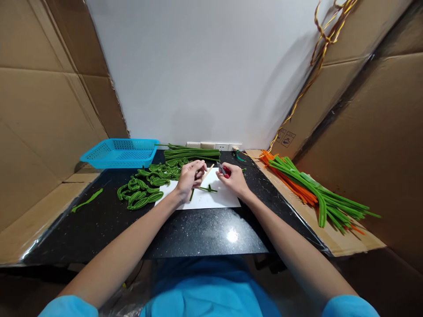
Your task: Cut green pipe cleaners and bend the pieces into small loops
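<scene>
Black speckled counter (205,235), white sheet (224,201) laid on it. Right hand (235,179): fingers closed around a red-handled tool (226,171), over the sheet's right part. Left hand (190,177): fingers curled (whether they grip anything, cannot tell), beside a thin pale stick (209,170). Short green fuzzy pieces (209,189) lie on the sheet; looped green pieces (140,202) sit to its left.

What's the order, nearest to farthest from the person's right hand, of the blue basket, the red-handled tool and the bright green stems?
As the head view shows, from the right hand:
1. Red-handled tool: in its grasp.
2. Bright green stems: off to the right.
3. Blue basket: far left, toward the wall.
</scene>
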{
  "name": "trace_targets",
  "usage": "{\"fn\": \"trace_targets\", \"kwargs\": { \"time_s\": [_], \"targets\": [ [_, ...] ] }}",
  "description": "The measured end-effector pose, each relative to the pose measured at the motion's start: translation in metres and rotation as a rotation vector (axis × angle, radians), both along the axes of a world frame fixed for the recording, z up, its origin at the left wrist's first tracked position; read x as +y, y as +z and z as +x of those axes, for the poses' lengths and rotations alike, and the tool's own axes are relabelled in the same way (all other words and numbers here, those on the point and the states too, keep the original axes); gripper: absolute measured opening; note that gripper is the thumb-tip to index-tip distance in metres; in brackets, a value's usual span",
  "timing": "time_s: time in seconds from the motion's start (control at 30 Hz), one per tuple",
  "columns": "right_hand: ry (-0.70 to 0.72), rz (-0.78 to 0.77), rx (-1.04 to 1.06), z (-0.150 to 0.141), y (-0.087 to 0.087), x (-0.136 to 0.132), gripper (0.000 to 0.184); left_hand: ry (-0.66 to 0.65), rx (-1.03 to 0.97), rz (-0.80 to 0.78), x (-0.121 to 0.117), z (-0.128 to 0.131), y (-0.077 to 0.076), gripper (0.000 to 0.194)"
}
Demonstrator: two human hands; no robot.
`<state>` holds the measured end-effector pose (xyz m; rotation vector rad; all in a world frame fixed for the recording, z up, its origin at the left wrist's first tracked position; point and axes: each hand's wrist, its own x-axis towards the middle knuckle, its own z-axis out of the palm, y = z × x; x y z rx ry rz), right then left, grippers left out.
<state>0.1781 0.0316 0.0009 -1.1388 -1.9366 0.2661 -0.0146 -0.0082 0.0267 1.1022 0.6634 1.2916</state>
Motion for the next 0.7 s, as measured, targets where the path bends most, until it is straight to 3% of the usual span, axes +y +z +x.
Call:
{"fn": "trace_targets", "kwargs": {
  "time_s": [0.27, 0.53, 0.7],
  "targets": [
    [0.100, -0.036, 0.048, -0.005, 0.004, -0.006, 0.022, 0.001, -0.086, -0.097, 0.001, 0.000, -0.001, 0.032],
    [0.554, -0.369, 0.174, -0.017, 0.010, -0.015, 0.023, 0.080, -0.206, -0.155, 0.009, -0.004, -0.006, 0.032],
    [0.633, -0.380, 0.145, -0.030, 0.006, -0.022, 0.024, 0.084, -0.287, -0.184, 0.014, -0.005, -0.010, 0.033]
  ]
}}
